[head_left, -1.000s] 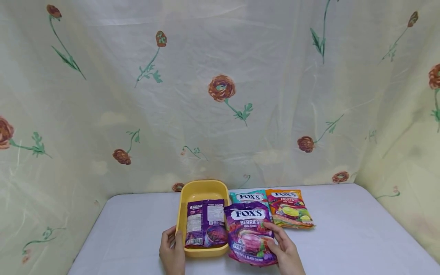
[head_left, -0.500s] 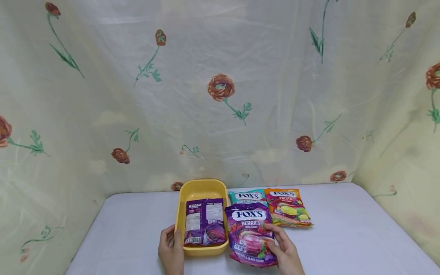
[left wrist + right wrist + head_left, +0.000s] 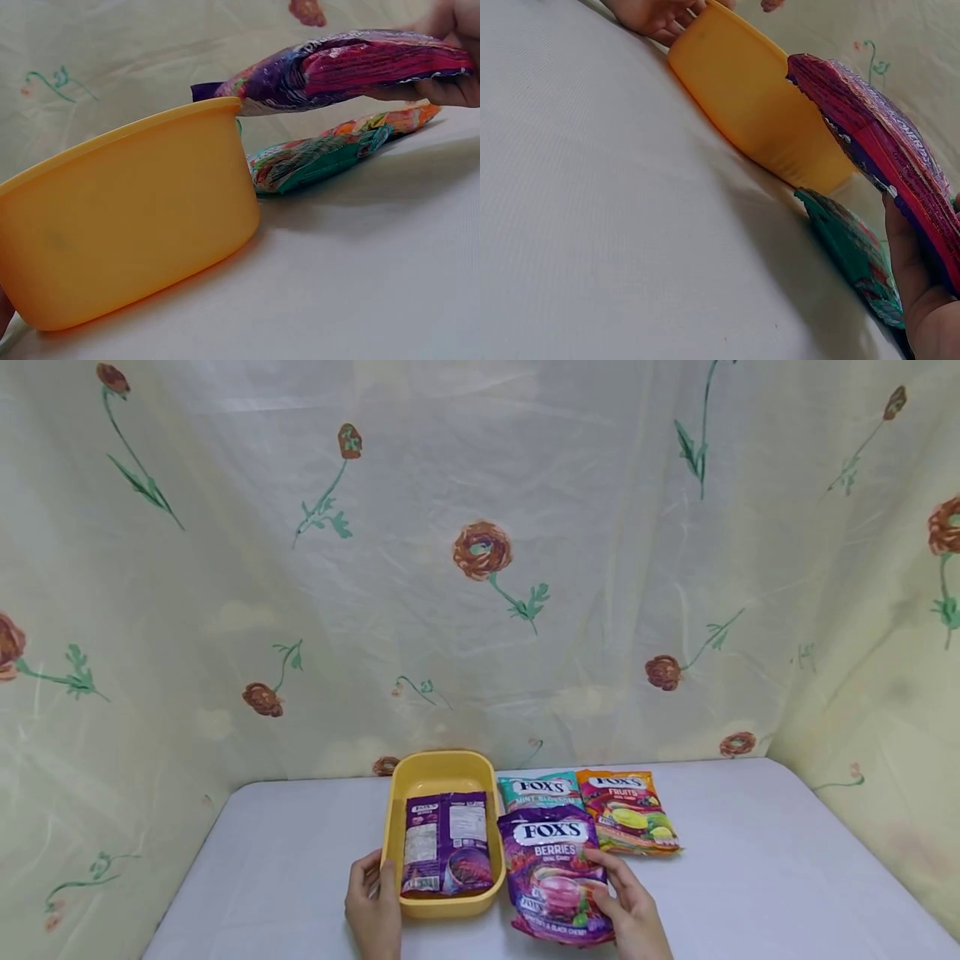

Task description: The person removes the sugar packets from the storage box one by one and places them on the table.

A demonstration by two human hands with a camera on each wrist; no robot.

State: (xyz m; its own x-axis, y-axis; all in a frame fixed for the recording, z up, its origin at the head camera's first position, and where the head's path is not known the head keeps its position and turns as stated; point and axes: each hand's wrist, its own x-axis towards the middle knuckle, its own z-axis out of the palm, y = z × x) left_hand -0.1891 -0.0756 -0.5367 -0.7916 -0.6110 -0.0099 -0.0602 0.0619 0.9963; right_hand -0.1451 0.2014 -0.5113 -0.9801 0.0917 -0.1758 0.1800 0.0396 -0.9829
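My right hand [image 3: 633, 906] grips a purple Fox's Berries candy bag [image 3: 551, 877] by its right side, thumb on the front. In the left wrist view the bag [image 3: 337, 71] is held above the table, its far end beside the rim of a yellow plastic tub [image 3: 135, 217]. My left hand [image 3: 375, 906] holds the tub's near left side, thumb at the rim and fingers along the outer wall. Inside the tub lies another purple candy bag [image 3: 446, 843], its printed back facing up. The right wrist view shows my right fingers [image 3: 907, 259] beneath the held bag.
Behind the held bag, a teal Fox's mint candy bag [image 3: 536, 789] lies on the white table [image 3: 300, 860], partly covered from view. An orange Fox's Fruits bag [image 3: 630, 818] lies to its right. A flowered cloth [image 3: 480, 652] hangs at the back and sides.
My right hand and the held purple bag have shifted slightly right, away from the tub. More of the teal bag shows. My left hand keeps its place on the tub.
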